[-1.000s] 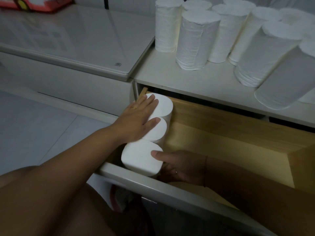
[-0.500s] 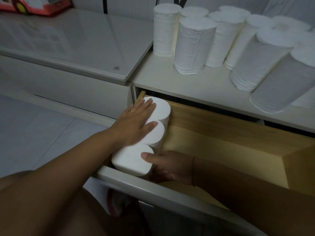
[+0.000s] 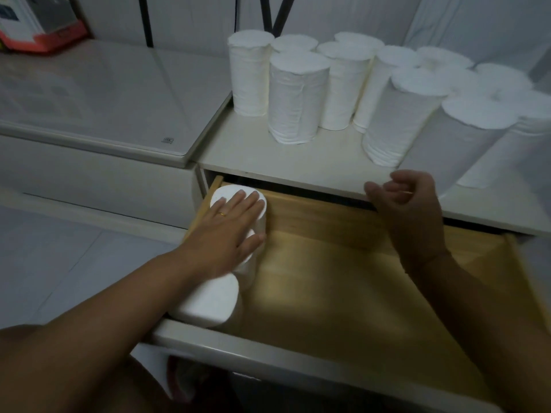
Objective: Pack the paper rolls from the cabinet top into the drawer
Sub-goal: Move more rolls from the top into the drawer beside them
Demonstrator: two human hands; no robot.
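Three white cylindrical paper rolls [image 3: 211, 302] stand on end in a row along the left wall of the open wooden drawer [image 3: 357, 293], lower centre of the frame. The left hand [image 3: 229, 231] lies flat across the far two, grip wide, fingers straight, holding nothing; its forearm crosses the nearest roll. The right hand [image 3: 408, 210] hovers at centre right by the front edge of the pale cabinet worktop [image 3: 238, 156], fingers loosely curled, grip empty. Upper right on that worktop stand about eleven upright white rolls [image 3: 295, 96] — the far-right ones blur together. Upper left sits a glass-topped low white unit [image 3: 119, 99] bearing one red-and-white box [image 3: 38, 28].
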